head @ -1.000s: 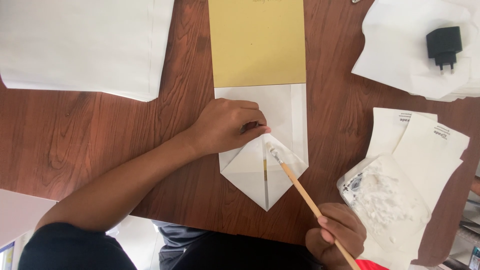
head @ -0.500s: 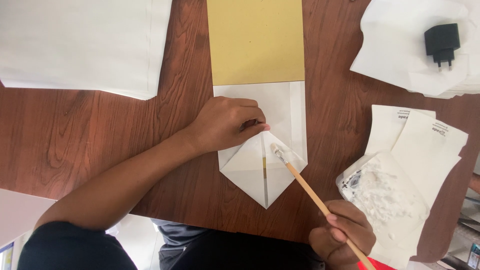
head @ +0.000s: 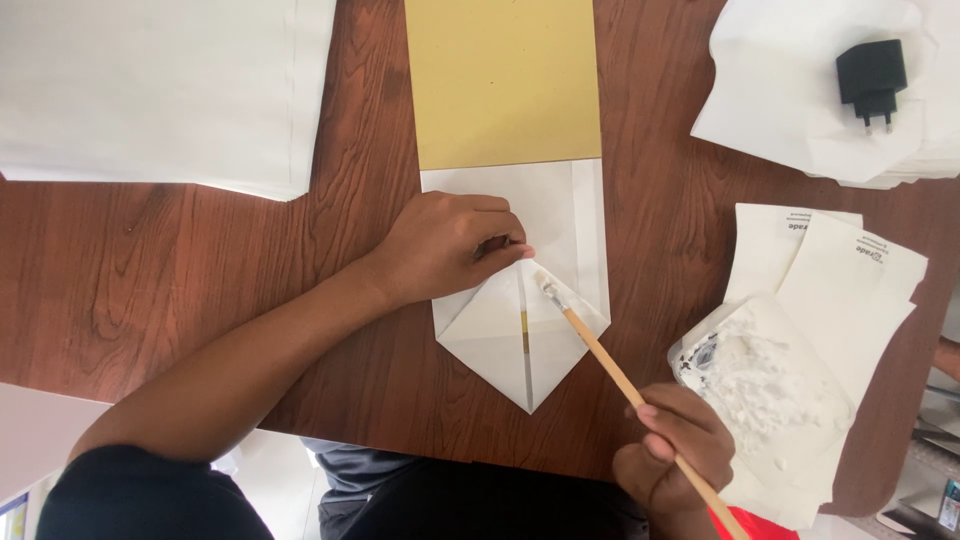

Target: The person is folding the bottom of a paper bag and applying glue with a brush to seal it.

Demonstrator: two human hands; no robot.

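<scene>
the left hand [head: 445,245] lies flat on a folded white paper sheet with a pointed lower end [head: 520,320], fingertips pressing beside the top of the triangular flaps, its grip released and grasping nothing. the right hand [head: 675,460] has its grip clenched around a thin wooden-handled brush [head: 610,355], held at a slant, with the pale bristle tip touching the right-hand flap just beside the left fingertips. the folded sheet sits in the middle of the dark brown wooden surface [head: 200,260], its upper edge tucked against a mustard-yellow rectangular paper [head: 505,80]. near the right hand lies a crumpled white paper smeared with white paste [head: 775,385]. a black plug adapter [head: 870,75] rests on white sheets at the upper right.
</scene>
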